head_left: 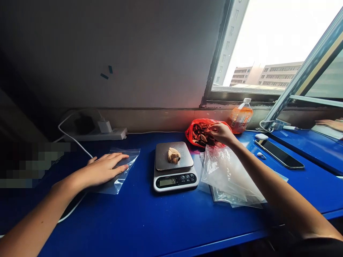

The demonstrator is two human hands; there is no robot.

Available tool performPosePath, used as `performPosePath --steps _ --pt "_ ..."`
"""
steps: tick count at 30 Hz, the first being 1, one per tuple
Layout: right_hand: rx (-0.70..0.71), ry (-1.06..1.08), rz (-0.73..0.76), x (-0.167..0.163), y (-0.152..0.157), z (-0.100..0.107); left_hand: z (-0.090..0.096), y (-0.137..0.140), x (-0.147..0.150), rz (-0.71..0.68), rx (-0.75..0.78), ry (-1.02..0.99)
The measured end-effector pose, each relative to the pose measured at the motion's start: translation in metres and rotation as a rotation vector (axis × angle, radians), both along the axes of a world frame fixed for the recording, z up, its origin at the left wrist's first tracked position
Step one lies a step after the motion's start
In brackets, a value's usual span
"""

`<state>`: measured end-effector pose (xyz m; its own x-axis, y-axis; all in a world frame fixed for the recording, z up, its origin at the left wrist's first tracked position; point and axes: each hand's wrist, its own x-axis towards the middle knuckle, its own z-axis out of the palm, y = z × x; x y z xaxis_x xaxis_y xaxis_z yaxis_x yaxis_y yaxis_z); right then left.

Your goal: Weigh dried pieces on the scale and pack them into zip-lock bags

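At left, a clear bag (120,182) is partly covered by the spread left hand (107,167), a chip (173,155) is borne by the scale (162,165), and brown pieces (198,134) in the far red bag (189,132) are reached by the right hand (222,132), its grip indiscernible.

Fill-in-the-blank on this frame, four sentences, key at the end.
1. The left hand lies over a clear plastic bag to the ____ of the scale.
2. The right hand is at the ____ bag of dried pieces.
3. The tabletop is ____.
4. The phone lies screen ____.

Missing: left; red; blue; up.
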<state>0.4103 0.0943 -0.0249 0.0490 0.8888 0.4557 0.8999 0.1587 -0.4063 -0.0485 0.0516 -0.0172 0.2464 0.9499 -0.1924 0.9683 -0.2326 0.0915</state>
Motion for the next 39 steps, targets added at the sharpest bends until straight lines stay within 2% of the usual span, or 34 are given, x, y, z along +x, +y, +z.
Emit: performPosePath --steps 5,9,17,22,24,29,34,36,39 --pt "-0.07 -0.254 0.027 -0.012 0.005 0.006 0.002 -0.002 -0.002 0.013 0.04 -0.021" --pt "-0.136 -0.381 0.062 -0.024 0.006 0.001 0.001 -0.006 0.004 0.001 -0.008 -0.028" --pt "-0.174 -0.496 -0.11 -0.007 0.006 0.002 -0.01 -0.004 -0.001 0.052 -0.053 0.02" --pt "-0.257 -0.564 0.093 -0.014 0.009 0.008 -0.015 -0.003 -0.004 0.05 -0.045 0.008" --pt "-0.305 -0.554 0.125 -0.018 0.013 0.007 -0.016 -0.003 -0.005 0.038 -0.041 -0.007" --pt "-0.334 -0.506 0.096 -0.02 0.022 0.006 -0.014 -0.008 0.002 0.062 -0.04 0.011" --pt "-0.299 -0.364 0.011 -0.01 0.016 0.027 -0.007 -0.014 0.01 0.055 -0.087 0.084" --pt "-0.289 -0.248 0.001 -0.004 0.01 0.035 -0.009 -0.012 0.007 0.051 -0.076 0.076" --pt "-0.278 0.091 0.093 0.001 -0.004 0.039 -0.015 -0.008 0.0 0.044 -0.057 0.044"
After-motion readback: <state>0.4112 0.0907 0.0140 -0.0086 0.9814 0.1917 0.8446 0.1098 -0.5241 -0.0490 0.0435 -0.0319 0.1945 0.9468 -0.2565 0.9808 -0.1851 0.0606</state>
